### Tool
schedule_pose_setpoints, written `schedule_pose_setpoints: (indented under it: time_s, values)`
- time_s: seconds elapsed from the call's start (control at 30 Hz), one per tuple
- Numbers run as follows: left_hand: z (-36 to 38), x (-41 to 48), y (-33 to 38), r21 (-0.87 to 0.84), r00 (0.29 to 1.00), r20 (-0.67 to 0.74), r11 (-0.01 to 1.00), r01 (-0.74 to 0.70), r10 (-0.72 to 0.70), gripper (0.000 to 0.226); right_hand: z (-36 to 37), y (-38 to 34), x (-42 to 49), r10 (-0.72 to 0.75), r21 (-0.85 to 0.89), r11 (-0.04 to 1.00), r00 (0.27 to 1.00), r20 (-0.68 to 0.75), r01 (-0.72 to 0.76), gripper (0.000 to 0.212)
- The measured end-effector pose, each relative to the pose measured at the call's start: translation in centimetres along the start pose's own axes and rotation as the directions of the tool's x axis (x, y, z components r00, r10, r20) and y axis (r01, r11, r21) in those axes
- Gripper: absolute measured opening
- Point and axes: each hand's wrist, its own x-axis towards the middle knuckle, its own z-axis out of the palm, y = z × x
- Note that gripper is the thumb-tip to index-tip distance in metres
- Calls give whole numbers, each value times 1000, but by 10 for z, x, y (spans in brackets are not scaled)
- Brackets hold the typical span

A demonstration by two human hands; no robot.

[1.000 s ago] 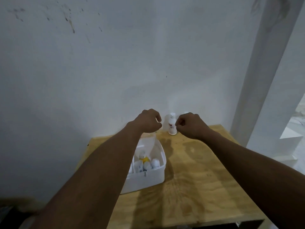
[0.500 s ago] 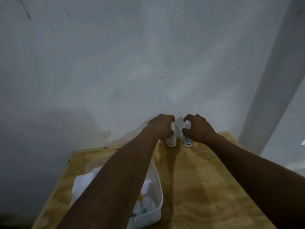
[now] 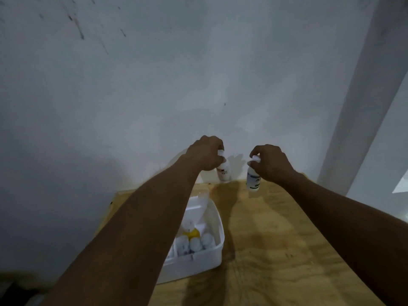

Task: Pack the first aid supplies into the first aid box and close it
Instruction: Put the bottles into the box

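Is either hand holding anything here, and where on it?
Yes. The left hand grips a bottle by its cap; the right hand grips another bottle by its cap.

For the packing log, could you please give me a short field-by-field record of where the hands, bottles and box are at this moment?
left hand: grip closed on the cap end of the bottle with red label
right hand: grip closed on the cap end of the bottle with dark label
bottles: both near the wall, beyond the box
first aid box: open, white, already holding several small white bottles and a yellow item
surface: wooden table
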Motion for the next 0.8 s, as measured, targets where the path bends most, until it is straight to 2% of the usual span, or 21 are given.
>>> schedule_pose_setpoints:
  time_s: [0.17,0.33,0.57,0.8]
  values:
    - [-52,-38,-4,29,999,-53,1000,-2,4,38,-36,-48,-12,-76,20,997,995,-64,78,28]
    - [-86,-77,-18,-14,997,-55,999,53,-53,38,-53,-97,-26,-168,60,983,981,-93,174,27]
    - [-79,-118,-38,-78,995,9,992,97,-97,36,-34,-129,-56,-286,118,951,958,-17,286,24]
    - [-71,-125,-40,-211,992,17,969,125,-124,31,-10,-127,-76,-321,108,945,936,142,308,24]
